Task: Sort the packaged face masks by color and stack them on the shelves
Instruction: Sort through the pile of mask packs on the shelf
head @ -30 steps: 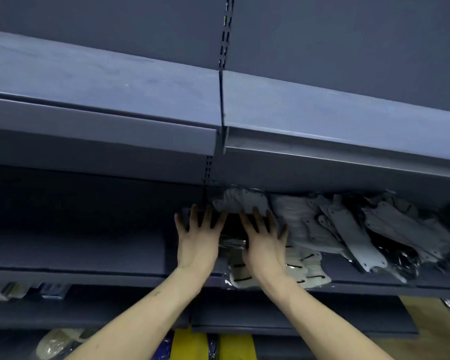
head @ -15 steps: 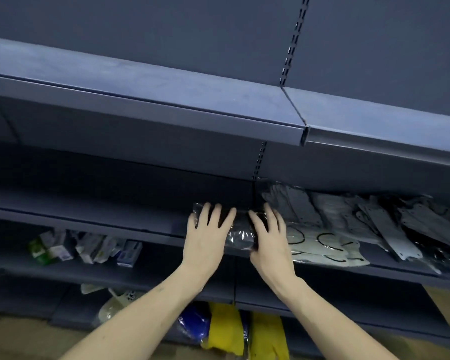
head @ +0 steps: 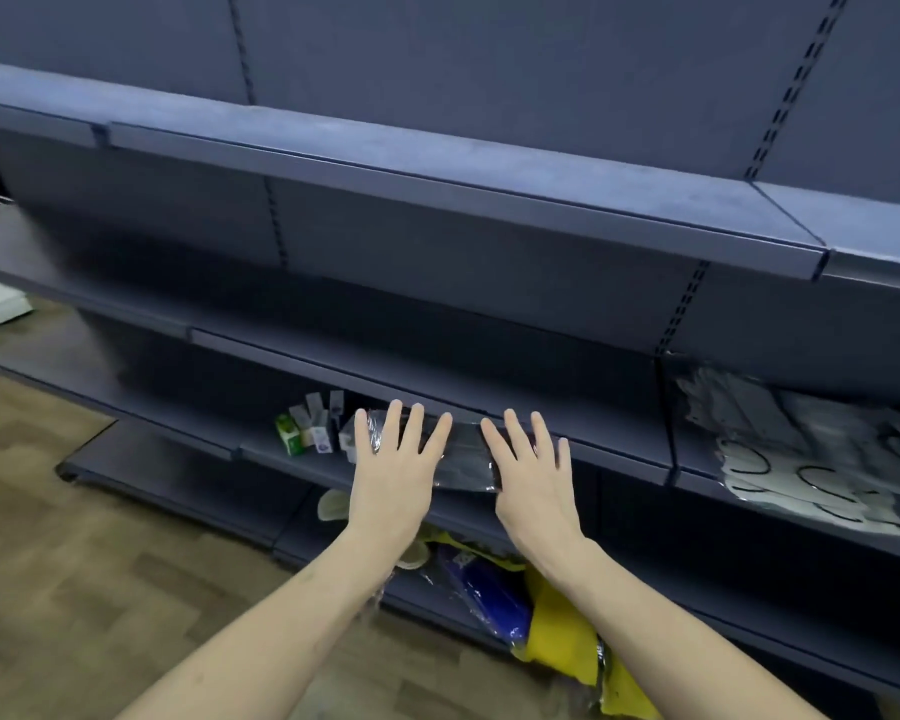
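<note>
Both hands have carried the packaged black masks leftward along the shelf, away from the pile of white masks now well off to the right. Left hand and right hand lie flat with fingers spread wide, pressing on the ends of the packet at the shelf's near edge. Small boxes stand just left of it, one shelf lower.

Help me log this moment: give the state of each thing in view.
Left hand: fingers straight, on the dark mask pack.
Right hand: fingers straight, on it.
Dark mask pack: carried flat.
White mask pile: lying messily on shelf.
Small boxes: standing.
</note>
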The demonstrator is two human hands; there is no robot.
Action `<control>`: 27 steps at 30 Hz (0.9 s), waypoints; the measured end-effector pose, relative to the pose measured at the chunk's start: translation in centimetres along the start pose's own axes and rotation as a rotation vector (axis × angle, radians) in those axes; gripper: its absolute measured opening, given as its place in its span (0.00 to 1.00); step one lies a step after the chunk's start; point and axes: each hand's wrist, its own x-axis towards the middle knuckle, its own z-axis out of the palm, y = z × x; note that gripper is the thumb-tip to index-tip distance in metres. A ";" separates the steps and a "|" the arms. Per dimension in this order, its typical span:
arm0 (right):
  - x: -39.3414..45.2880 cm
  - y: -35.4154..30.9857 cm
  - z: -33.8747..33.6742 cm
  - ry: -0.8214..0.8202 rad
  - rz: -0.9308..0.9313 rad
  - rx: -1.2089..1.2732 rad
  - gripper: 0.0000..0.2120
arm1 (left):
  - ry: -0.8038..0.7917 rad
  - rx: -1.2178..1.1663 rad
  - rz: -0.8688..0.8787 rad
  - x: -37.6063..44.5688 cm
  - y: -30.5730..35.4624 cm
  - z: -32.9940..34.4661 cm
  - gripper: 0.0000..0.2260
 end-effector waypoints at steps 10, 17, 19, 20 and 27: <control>5.4 -23.0 4.0 -0.110 -0.199 0.038 0.42 | -0.041 0.007 -0.132 -7.1 -23.1 3.3 0.33; 7.9 -33.9 5.1 -0.144 -0.211 0.075 0.42 | -0.115 0.040 -0.142 -9.4 -34.2 4.1 0.34; 8.7 -34.7 5.4 -0.145 -0.221 0.064 0.40 | -0.103 0.016 -0.148 -9.4 -35.2 4.4 0.33; 9.0 -34.9 5.5 -0.141 -0.227 0.054 0.39 | -0.107 -0.001 -0.153 -9.5 -35.6 4.6 0.34; 10.6 -35.1 6.5 -0.181 -0.186 0.036 0.36 | -0.124 -0.055 -0.107 -7.8 -36.9 6.9 0.35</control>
